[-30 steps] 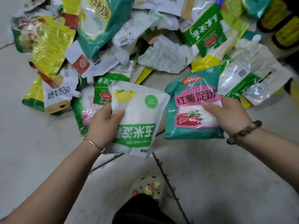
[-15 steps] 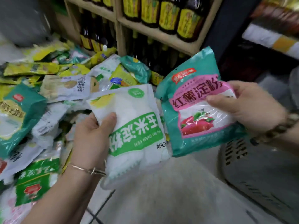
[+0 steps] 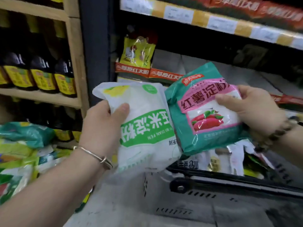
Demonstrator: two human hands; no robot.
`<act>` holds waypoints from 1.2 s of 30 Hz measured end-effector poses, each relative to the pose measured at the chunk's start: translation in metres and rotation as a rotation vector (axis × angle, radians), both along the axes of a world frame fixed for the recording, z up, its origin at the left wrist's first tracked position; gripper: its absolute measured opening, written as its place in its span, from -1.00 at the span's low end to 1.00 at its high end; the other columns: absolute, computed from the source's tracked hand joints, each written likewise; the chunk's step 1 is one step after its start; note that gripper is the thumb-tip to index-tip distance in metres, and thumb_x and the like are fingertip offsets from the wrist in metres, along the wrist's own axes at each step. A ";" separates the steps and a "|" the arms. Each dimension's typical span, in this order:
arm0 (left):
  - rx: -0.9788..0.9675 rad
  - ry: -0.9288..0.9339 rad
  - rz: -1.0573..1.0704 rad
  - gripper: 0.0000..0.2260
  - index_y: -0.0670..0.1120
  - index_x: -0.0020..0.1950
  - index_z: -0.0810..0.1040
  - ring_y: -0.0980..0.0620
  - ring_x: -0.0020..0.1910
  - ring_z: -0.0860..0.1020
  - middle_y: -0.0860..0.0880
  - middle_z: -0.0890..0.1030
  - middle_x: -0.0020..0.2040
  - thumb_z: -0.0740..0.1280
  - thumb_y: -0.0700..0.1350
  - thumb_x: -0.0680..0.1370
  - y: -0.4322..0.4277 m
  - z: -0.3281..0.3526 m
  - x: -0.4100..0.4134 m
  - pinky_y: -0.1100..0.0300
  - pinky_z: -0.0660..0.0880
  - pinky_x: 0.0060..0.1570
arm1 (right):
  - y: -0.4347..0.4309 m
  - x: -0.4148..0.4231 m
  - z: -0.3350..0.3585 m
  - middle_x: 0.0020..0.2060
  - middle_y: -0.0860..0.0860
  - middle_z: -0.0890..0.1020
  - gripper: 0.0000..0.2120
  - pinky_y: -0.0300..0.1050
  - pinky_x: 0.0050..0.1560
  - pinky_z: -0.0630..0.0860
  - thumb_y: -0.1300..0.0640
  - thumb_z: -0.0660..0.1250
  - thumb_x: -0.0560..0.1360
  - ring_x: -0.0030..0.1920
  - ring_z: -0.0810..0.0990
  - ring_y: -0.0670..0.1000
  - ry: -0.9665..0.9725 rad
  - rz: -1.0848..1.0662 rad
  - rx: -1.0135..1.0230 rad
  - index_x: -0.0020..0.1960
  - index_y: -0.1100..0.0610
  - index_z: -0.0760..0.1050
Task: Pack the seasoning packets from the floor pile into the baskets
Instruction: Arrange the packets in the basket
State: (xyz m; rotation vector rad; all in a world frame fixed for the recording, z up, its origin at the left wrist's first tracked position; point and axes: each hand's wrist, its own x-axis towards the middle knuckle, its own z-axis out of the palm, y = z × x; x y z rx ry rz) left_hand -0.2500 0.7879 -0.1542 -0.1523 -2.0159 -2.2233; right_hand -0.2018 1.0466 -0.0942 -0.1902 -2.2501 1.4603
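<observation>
left hand (image 3: 101, 126) grips white packet (image 3: 144, 128); right hand (image 3: 255, 110) grips teal packet (image 3: 206, 112), both above grey basket (image 3: 213, 202). pile (image 3: 21, 154) at left. risk: packets overlap, one-handed pinch slips, packet lands outside rim.

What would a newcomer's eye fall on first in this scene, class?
Two packets held up at centre: a white plastic packet with a green band in the left hand, and a teal packet with a pink label in the right hand. Below them sits a grey plastic basket; dark bottles with yellow labels line the wooden shelf at left.
</observation>
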 end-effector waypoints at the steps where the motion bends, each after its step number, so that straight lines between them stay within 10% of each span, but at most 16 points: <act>1: 0.006 -0.001 -0.029 -0.77 -0.11 -0.13 0.61 -0.19 -0.09 0.64 -0.13 0.68 -0.10 0.36 0.02 0.35 0.018 0.003 -0.005 -0.26 0.52 0.02 | 0.018 0.003 0.001 -0.32 0.01 0.69 -0.94 -0.20 -0.40 0.57 0.14 0.42 0.41 -0.37 0.65 -0.04 0.005 -0.047 -0.008 -0.19 0.12 0.59; 13: -0.269 0.052 -0.377 -0.71 -0.28 0.07 0.54 -0.22 0.03 0.58 -0.25 0.62 0.00 0.27 -0.05 0.56 0.194 -0.003 -0.012 -0.09 0.51 0.08 | 0.168 0.057 -0.030 -0.13 0.42 0.59 -0.48 0.35 -0.08 0.48 -0.18 0.34 0.43 -0.23 0.55 0.22 -0.124 -0.377 -0.026 -0.12 0.34 0.53; 19: -0.418 -0.034 -0.568 -0.94 -0.11 -0.13 0.55 0.03 -0.14 0.57 0.04 0.60 -0.18 0.32 -0.17 0.54 0.228 -0.040 -0.001 0.39 0.44 -0.21 | 0.197 0.079 -0.074 -0.38 0.17 0.64 -0.67 -0.10 -0.30 0.45 0.05 0.30 0.51 -0.41 0.53 0.04 -0.315 -0.448 0.020 -0.20 0.32 0.58; 23: -0.644 -0.008 -0.812 -0.94 -0.01 -0.06 0.55 0.15 -0.16 0.56 0.06 0.64 -0.05 0.38 -0.10 0.49 0.222 -0.032 -0.009 0.35 0.41 -0.22 | 0.207 0.077 -0.071 -0.53 -0.05 0.46 -0.63 -0.22 -0.47 0.27 -0.08 0.35 0.47 -0.52 0.37 -0.09 -0.603 -0.414 0.498 -0.38 0.13 0.41; 28: -1.441 0.676 -0.399 -0.53 -0.04 -0.30 0.37 0.13 -0.46 0.35 0.03 0.45 -0.43 0.15 0.39 0.36 0.200 0.005 -0.015 0.25 0.21 -0.52 | 0.220 0.080 -0.048 0.03 -0.13 0.47 0.00 -0.12 0.06 0.51 -0.56 0.22 0.05 -0.01 0.50 -0.10 -0.665 -0.331 0.892 0.33 -0.01 0.21; 30: -1.339 0.960 -0.335 -0.58 0.10 -0.16 0.27 0.17 -0.35 0.33 0.16 0.43 -0.25 0.02 0.43 0.31 0.203 0.015 -0.005 0.33 0.23 -0.44 | 0.222 0.074 -0.044 0.38 -0.12 0.25 0.19 -0.09 0.39 0.19 -0.63 0.15 -0.04 0.36 0.26 -0.09 -0.690 -0.079 0.978 0.48 -0.17 -0.07; 32: -1.333 1.039 -0.565 -0.39 0.22 0.22 0.16 0.08 0.16 0.38 0.10 0.36 0.26 0.06 0.49 0.27 0.216 0.006 -0.002 0.20 0.35 0.16 | 0.222 0.059 -0.048 0.49 -0.15 -0.09 0.24 -0.09 0.44 -0.15 -0.67 0.10 -0.09 0.47 -0.10 -0.13 -0.808 0.109 1.058 0.45 -0.26 -0.29; 36: -1.584 0.917 -0.814 0.03 0.09 0.48 -0.36 -0.05 0.48 -0.33 0.00 -0.38 0.50 0.12 0.55 0.27 0.240 -0.030 -0.012 0.00 -0.33 0.39 | 0.217 0.037 -0.087 0.47 -0.09 -0.32 0.44 0.01 0.49 -0.14 -0.60 0.24 -0.17 0.49 -0.22 -0.01 -1.006 0.232 1.048 0.38 -0.12 -0.55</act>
